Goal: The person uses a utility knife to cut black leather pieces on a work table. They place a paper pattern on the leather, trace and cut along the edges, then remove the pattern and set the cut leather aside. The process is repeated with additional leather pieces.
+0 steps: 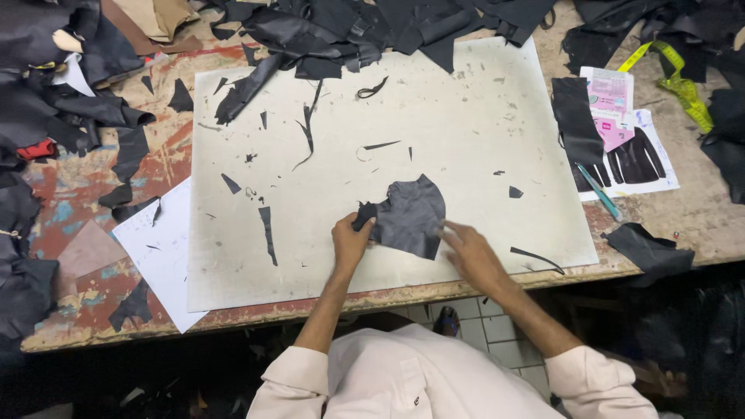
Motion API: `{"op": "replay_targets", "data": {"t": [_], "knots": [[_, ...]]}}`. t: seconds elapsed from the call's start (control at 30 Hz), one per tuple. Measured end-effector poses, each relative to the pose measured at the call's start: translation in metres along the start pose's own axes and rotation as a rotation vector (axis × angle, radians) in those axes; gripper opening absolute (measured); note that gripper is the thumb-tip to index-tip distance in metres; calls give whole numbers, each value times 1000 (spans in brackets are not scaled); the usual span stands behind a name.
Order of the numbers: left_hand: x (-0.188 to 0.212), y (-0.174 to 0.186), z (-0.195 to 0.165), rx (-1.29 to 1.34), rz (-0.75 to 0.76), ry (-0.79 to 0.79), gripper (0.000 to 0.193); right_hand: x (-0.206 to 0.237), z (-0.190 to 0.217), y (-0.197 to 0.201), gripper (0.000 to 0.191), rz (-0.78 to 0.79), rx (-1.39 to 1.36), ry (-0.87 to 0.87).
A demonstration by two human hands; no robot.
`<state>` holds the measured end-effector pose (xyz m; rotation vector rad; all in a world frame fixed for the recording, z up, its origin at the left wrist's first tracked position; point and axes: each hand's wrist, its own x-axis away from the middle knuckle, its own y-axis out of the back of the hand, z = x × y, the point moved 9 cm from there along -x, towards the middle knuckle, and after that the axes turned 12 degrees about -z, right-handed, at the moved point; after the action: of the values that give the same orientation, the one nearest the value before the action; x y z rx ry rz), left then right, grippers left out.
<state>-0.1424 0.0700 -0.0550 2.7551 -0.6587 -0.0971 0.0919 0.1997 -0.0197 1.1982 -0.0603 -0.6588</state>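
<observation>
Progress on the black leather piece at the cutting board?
Done: many black offcuts litter the pale cutting board, so cutting has happened. In hand: left hand grips the black leather piece at its edge; right hand touches its other side. Left: uncut black leather heap at the board's far edge.

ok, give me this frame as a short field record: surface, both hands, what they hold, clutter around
surface: pale cutting board on a worn painted table
left hand: pinching the left edge of the black piece
right hand: fingertips on the piece's lower right edge, blurred
piece state: lying on the board, partly folded
on board: black scraps and slivers
far edge: pile of black material
right side: yellow measuring tape, printed sheets, teal pen
left side: white paper
</observation>
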Motion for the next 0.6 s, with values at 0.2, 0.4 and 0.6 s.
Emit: {"op": "replay_targets", "data": {"t": [0.2,0.4,0.6], "knots": [[-7,-1,11,56,-142,34,27,-3,-2,7,48,-1,-302,-118],[-2,-1,-4,-11,-235,22,32,-30,-47,36,38,5,-273,-87],[15,-8,-26,-360,-434,-144,29,-37,-145,83,33,-285,-80,-121]]}}
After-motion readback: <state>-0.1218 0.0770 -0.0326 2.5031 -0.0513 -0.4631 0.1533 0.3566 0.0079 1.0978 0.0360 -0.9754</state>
